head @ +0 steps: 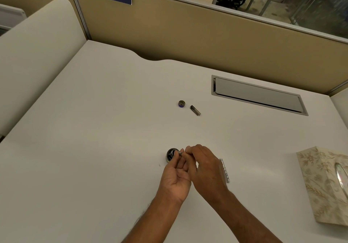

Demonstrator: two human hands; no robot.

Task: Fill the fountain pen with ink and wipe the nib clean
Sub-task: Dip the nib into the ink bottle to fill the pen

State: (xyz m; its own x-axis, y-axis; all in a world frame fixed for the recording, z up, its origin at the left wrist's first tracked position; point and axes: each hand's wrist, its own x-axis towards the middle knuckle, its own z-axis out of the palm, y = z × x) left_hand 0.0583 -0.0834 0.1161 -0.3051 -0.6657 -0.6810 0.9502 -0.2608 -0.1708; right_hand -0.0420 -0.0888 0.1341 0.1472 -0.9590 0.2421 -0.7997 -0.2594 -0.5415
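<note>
A dark round ink bottle [171,154] stands open on the white desk [105,133]. My left hand [176,176] and my right hand [204,167] meet just right of it, both pinching the thin fountain pen section [181,153], whose tip points into the bottle's mouth. The bottle's cap [181,103] lies farther back, and the dark pen cap [195,110] lies beside it. A silvery pen barrel [225,171] rests on the desk right of my right hand, partly hidden by it.
A floral tissue box [325,184] sits at the right edge. A grey cable hatch [258,95] is set into the desk at the back right. Tan partition walls [188,35] close off the far side.
</note>
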